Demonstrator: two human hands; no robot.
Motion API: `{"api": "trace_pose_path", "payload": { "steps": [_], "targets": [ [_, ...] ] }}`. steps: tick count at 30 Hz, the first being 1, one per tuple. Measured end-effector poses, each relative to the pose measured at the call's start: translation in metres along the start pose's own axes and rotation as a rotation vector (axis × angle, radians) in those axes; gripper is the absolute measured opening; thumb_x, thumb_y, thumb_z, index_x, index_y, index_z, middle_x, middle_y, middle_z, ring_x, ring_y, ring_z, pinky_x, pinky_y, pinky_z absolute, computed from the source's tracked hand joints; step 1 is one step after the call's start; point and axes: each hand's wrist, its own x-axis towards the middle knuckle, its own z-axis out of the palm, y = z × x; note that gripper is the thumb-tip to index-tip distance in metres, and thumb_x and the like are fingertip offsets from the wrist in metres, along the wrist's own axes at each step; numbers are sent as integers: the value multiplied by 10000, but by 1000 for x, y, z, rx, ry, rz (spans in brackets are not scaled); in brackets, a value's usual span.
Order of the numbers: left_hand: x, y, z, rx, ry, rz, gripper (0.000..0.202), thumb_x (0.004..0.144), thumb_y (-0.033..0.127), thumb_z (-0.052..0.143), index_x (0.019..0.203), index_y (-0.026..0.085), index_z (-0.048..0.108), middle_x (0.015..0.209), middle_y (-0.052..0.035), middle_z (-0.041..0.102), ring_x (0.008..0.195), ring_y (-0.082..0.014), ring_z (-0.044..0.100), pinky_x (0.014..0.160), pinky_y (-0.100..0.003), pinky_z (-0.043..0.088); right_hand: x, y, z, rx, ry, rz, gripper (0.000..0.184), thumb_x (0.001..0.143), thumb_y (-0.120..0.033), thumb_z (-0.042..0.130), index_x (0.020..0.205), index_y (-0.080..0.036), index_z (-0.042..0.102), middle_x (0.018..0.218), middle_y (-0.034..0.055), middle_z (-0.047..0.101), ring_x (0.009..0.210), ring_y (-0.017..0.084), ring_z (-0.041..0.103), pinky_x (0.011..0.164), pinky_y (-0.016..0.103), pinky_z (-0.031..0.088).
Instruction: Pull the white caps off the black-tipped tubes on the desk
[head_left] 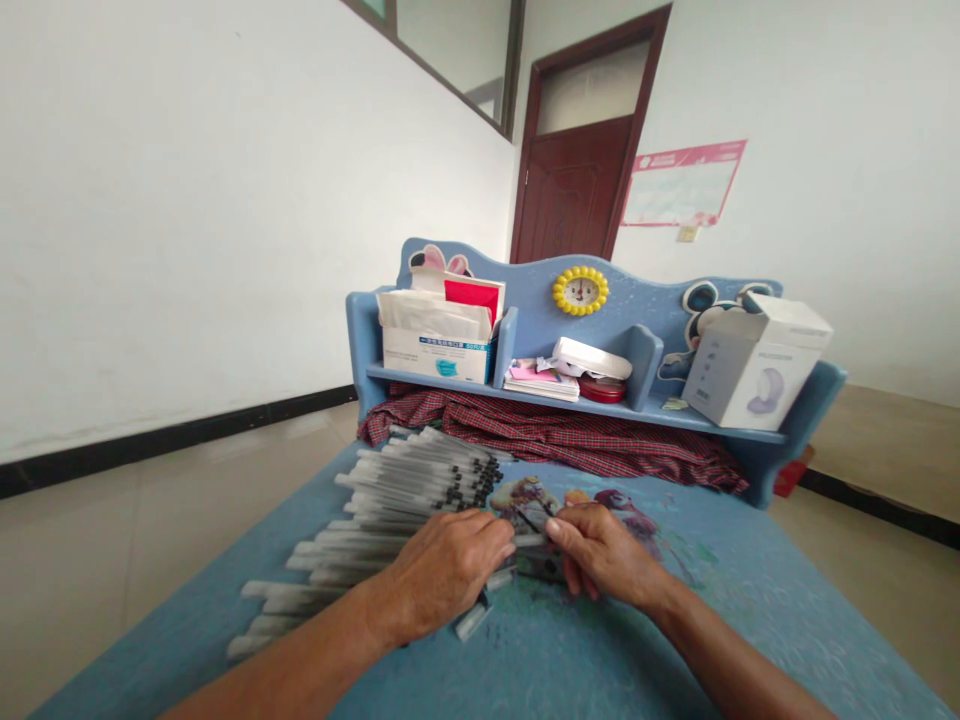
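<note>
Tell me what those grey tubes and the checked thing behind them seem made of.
The tubes look plastic: pale grey, matte, slightly translucent, with black ends. The checked cloth looks like woven fabric: red plaid lying in soft folds.
</note>
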Motion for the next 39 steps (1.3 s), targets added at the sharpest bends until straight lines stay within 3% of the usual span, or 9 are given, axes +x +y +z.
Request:
{"api": "trace_pose_path", "payload": {
  "steps": [3, 8, 13, 18, 30, 36, 39],
  "targets": [
    [0, 1, 0, -5, -2, -8, 216, 952, 211, 351, 807, 173, 506, 695, -8, 571, 624, -146, 548, 586, -243, 411, 0, 0, 0, -34, -6, 2, 458, 834, -598, 406, 637, -187, 446, 415, -45, 508, 284, 51, 368, 322, 177, 227],
    [-2, 0, 2, -23, 1, -13, 232, 957, 214, 338, 808, 168, 511, 687, -10, 570, 623, -144, 555, 583, -238, 415, 0, -2, 1, 69, -7, 23, 419, 745, -596, 551, 798, -188, 473, 454, -61, 544, 310, 70, 409, 324, 174, 268],
    [-2, 0, 2, -23, 0, -26, 243, 959, 219, 329, 807, 170, 514, 689, -14, 577, 631, -149, 566, 589, -241, 425, 0, -2, 2, -40, 0, 5, 493, 839, -625, 360, 652, -181, 460, 406, -50, 501, 267, 43, 352, 314, 171, 211],
    [-2, 1, 2, -10, -5, -33, 249, 961, 228, 324, 811, 176, 517, 679, -10, 572, 632, -141, 564, 595, -227, 427, 1, -2, 1, 97, -8, 34, 422, 728, -596, 553, 714, -182, 467, 450, -46, 559, 299, 61, 403, 312, 171, 254],
    [-3, 0, 4, -29, -125, -98, 162, 930, 213, 391, 820, 178, 505, 685, -4, 605, 615, -153, 599, 571, -232, 438, 3, 4, -2, 222, 32, 42, 367, 636, -453, 692, 757, -162, 505, 500, -41, 593, 337, 73, 477, 348, 180, 344],
    [-1, 0, 3, 3, -172, -144, 137, 917, 193, 414, 836, 172, 523, 728, -18, 625, 664, -168, 618, 609, -248, 457, 2, 4, -10, 74, 68, 69, 299, 718, -445, 611, 768, -178, 486, 462, -61, 552, 304, 64, 392, 334, 185, 290],
    [-1, 0, 3, 37, -196, -175, 146, 916, 195, 414, 826, 172, 526, 724, -23, 622, 674, -184, 624, 614, -265, 464, 3, 8, -13, -124, 136, 50, 218, 770, -375, 571, 702, -181, 501, 466, -60, 500, 354, 67, 396, 379, 196, 278]
  ]
}}
